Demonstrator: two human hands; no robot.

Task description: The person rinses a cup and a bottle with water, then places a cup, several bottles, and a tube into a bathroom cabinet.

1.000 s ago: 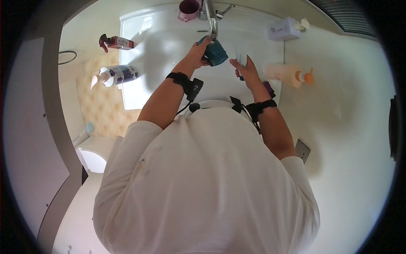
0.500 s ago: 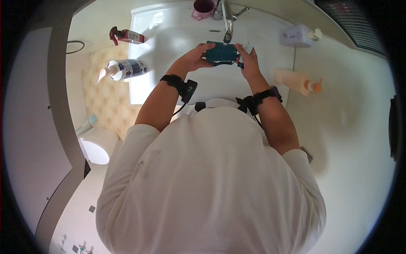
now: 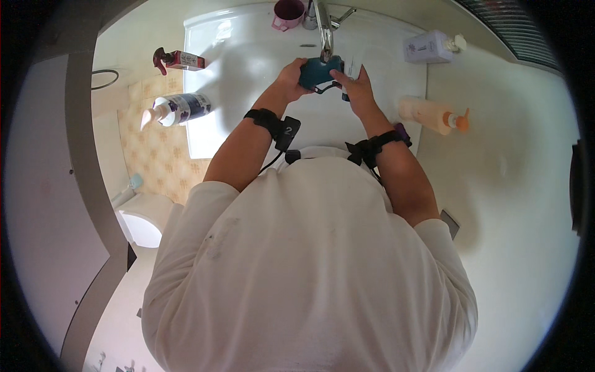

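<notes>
Over the white sink (image 3: 248, 111), just below the faucet's spout, a small teal boxy pouch (image 3: 317, 72) with a dark strap loop is held between my hands. My left hand (image 3: 292, 80) grips its left side, fingers wrapped round the edge. On the right, the thumb of my right hand (image 3: 357, 90) presses against the pouch's corner. That same hand also holds a slim pale tube (image 3: 351, 73) with a dark end, standing beside the pouch. What the tube holds cannot be made out.
A chrome faucet (image 3: 325, 37) reaches over the basin, with a pink mug (image 3: 288, 13) to its left. A red spray bottle (image 3: 186, 60) and a white pump bottle (image 3: 186, 108) stand left; a lilac bottle (image 3: 427, 48) and a peach bottle (image 3: 427, 115) stand right.
The pouch has tilted, its right side rising. My right thumb has shifted onto the pouch, and the pale tube now stands more upright beside it. The view has shifted slightly.
</notes>
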